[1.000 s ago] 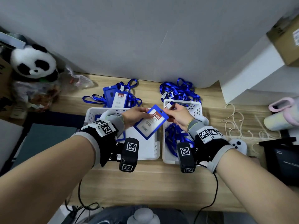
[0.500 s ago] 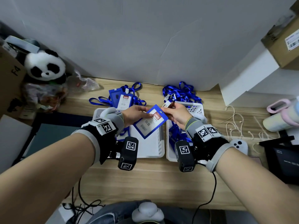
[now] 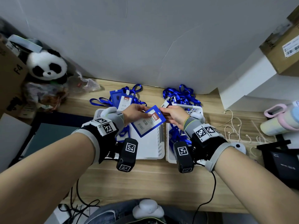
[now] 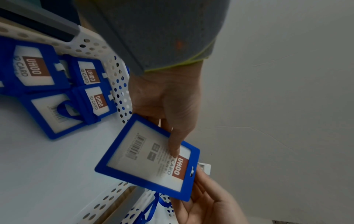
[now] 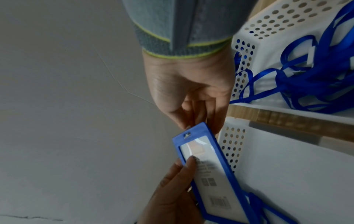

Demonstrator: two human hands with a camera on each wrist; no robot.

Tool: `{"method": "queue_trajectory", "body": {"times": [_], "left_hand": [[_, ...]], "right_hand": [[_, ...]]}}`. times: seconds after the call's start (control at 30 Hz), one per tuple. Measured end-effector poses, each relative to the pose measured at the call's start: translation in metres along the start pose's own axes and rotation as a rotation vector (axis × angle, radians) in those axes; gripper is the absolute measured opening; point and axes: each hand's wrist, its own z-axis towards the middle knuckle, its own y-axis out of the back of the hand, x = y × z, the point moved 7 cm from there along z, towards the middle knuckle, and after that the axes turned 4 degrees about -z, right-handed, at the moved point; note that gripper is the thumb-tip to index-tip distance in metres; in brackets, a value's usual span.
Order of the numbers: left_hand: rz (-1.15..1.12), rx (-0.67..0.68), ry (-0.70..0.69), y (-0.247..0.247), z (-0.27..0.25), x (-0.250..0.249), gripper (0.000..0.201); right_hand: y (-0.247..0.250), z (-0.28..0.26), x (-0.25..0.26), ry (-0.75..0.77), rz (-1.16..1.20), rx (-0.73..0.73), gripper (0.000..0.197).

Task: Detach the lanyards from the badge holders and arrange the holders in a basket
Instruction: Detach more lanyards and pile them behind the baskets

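Observation:
My left hand (image 3: pixel 146 113) grips a blue badge holder (image 3: pixel 148 121) with a red UHOO card, held tilted above the gap between two white baskets; the thumb (image 4: pixel 175 145) presses on its front. At the holder's (image 5: pixel 210 166) top slot my right hand (image 3: pixel 162 109) pinches a white lanyard clip (image 3: pixel 166 103); its strap is hidden. Several loose holders (image 4: pixel 38 71) lie in the left basket (image 3: pixel 159 143). The right basket (image 3: pixel 196 109) is filled with blue lanyards (image 5: pixel 306 84).
Holders with lanyards attached (image 3: pixel 124 99) lie behind the left basket, and a lanyard heap (image 3: pixel 181 94) lies behind the right one. A panda plush (image 3: pixel 47 65) sits far left. A white cable (image 3: pixel 231 125), a controller (image 3: pixel 237 146), a pastel bottle (image 3: pixel 281 120) and a dark device (image 3: pixel 283 164) are on the right.
Both hands keep their grips and stay over the baskets. The view has shifted, so the desk sits lower in the picture, and the holder's top corner now meets the right fingertips.

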Motion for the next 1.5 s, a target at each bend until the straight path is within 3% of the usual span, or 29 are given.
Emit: {"method": "queue_trajectory", "body": {"times": [0.47, 0.67, 0.83, 0.97, 1.1, 1.17, 1.5], "left_hand": [[-0.030, 0.009, 0.032, 0.006, -0.001, 0.006, 0.026], [-0.041, -0.037, 0.058, 0.014, 0.000, 0.009, 0.031], [-0.031, -0.052, 0.069, 0.016, -0.001, 0.009, 0.035], [-0.039, -0.039, 0.076, 0.013, -0.002, 0.009, 0.034], [-0.073, -0.016, 0.096, 0.011, -0.003, 0.011, 0.028], [-0.098, -0.003, 0.108, 0.011, -0.004, 0.011, 0.027], [-0.071, 0.034, 0.115, 0.009, -0.009, 0.011, 0.026]], "right_hand": [[-0.012, -0.003, 0.002, -0.083, 0.023, -0.015, 0.012], [-0.022, -0.006, 0.010, -0.014, 0.073, 0.096, 0.009], [-0.026, -0.008, 0.009, 0.079, -0.096, 0.151, 0.021], [-0.023, -0.007, 0.012, 0.168, -0.204, 0.055, 0.023], [-0.021, -0.010, 0.016, 0.227, -0.200, -0.003, 0.010], [-0.019, -0.010, 0.017, 0.248, -0.243, -0.039, 0.019], [-0.011, -0.011, 0.022, 0.302, -0.239, -0.105, 0.011]]}}
